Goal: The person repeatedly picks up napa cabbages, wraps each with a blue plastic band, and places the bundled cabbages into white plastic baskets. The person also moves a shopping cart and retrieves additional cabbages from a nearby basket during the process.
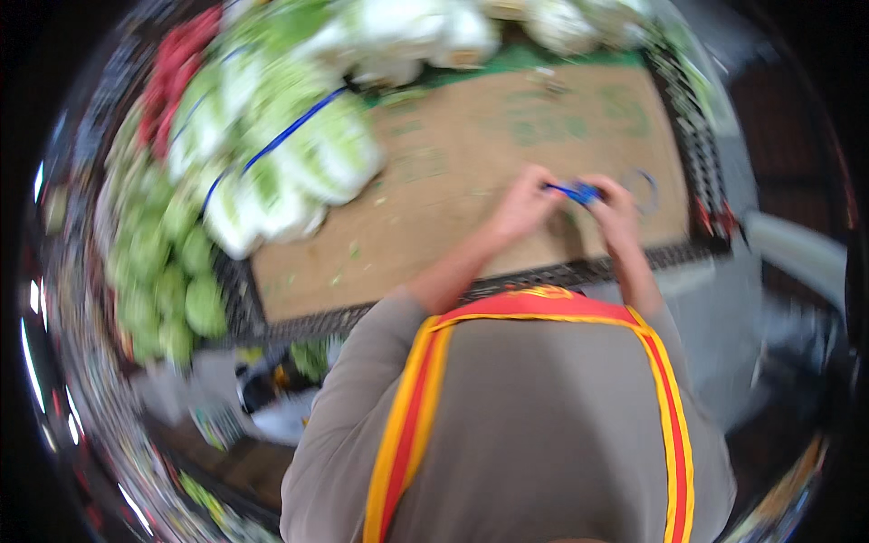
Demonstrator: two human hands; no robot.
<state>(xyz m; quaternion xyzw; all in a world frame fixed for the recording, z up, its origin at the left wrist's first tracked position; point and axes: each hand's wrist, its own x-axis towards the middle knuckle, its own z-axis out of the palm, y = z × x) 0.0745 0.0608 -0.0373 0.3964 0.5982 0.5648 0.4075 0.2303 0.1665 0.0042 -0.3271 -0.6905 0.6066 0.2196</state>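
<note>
In front of my chest, my left hand pinches one end of a blue band or strip. My right hand grips the bunched part of the same blue material, which looks crumpled or coiled; blur hides its exact form. Both hands are held over a flat cardboard sheet with green printing. To the right of my right hand, a thin blue loop lies on the cardboard. Napa cabbages are stacked to the left of my hands, with a blue band stretched across several of them.
A black plastic mesh rim borders the cardboard. More white-stemmed cabbages line the far side. Round green vegetables and red produce sit at the left. Small leaf scraps dot the cardboard. A pale curved rail stands at the right.
</note>
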